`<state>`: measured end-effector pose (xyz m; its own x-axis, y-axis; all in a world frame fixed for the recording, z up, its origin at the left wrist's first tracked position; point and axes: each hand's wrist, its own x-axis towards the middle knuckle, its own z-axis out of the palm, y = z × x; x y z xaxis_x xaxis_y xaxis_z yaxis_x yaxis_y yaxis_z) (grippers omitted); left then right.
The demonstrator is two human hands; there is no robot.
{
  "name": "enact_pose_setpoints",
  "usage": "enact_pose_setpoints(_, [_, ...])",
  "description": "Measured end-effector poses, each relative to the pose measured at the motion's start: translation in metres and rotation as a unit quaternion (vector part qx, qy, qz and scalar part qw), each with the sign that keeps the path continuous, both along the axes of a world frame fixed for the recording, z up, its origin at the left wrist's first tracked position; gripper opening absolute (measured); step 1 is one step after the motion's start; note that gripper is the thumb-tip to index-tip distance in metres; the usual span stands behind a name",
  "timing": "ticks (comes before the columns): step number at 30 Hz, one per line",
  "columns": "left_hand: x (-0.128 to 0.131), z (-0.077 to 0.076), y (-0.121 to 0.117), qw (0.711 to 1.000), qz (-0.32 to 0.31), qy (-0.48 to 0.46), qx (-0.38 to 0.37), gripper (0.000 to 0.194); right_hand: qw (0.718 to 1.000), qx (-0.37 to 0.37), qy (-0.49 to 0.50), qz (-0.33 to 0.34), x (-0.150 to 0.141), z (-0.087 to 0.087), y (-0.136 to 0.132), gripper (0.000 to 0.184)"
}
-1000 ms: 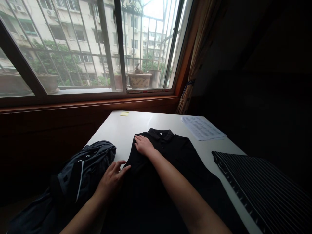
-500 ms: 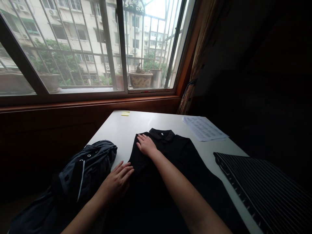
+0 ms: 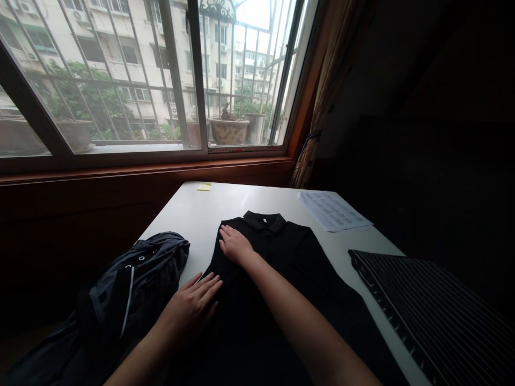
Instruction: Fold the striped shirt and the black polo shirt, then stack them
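Note:
A black polo shirt (image 3: pixel 298 268) lies spread on the white table (image 3: pixel 229 197), its collar pointing toward the window. My right hand (image 3: pixel 235 244) rests flat on the shirt's left shoulder area, fingers stretched out, with the forearm crossing over the front. Lower down, my left hand (image 3: pixel 195 300) lies on the shirt's left side near the sleeve, fingers spread and pressing on the cloth. Neither hand grips anything. The lower part of the shirt is dark and partly hidden by my forearms.
A crumpled dark grey garment (image 3: pixel 153 273) with eyelets and a pale cord sits at the table's left edge. On the right lies a black striped cloth (image 3: pixel 426 300). Printed papers (image 3: pixel 332 210) and a yellow sticky note (image 3: pixel 204 187) lie toward the back, below a barred window (image 3: pixel 132 80).
My right hand has slid slightly down and left along the shirt's shoulder. My left hand has shifted a little lower on the cloth. The whole view has moved slightly.

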<state>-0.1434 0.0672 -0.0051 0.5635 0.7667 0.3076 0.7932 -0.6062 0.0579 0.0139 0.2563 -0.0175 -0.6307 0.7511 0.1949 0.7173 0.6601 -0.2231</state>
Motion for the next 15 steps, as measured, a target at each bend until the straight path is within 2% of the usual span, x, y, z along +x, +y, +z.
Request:
enact_pose_setpoints(7, [0.005,0.01,-0.003,1.0,0.012,-0.017,-0.001,0.042,0.999,-0.046,-0.027,-0.012,-0.001,-0.004,0.012,0.064])
enact_pose_setpoints(15, [0.007,0.014,-0.006,0.999,0.031,-0.027,0.0,0.034,0.998,-0.053,-0.039,-0.019,-0.002,-0.002,0.02,0.067])
